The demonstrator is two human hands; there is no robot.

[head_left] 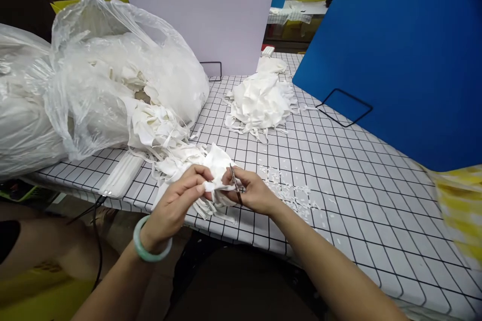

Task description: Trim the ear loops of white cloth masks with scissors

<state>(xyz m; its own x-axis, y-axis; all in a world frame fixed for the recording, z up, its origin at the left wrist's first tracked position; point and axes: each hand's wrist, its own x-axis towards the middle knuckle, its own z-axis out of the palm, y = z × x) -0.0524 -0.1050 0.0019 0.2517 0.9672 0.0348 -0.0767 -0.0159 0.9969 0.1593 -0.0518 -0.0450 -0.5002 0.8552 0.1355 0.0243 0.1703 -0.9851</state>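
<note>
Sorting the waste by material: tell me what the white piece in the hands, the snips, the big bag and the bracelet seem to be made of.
White piece: soft matte fabric, likely nonwoven; it folds limply and has strap-like strips.
Snips in the right hand: probably metal, thin dark blades.
Big bag: thin clear plastic film, glossy and crinkled.
Bracelet at the left hand wrist: smooth, pale green, jade-like; stone or glass, unclear.

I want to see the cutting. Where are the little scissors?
In the right hand, low in the middle of the head view: the small scissors touch the white fabric piece pinched by the left hand.
</note>
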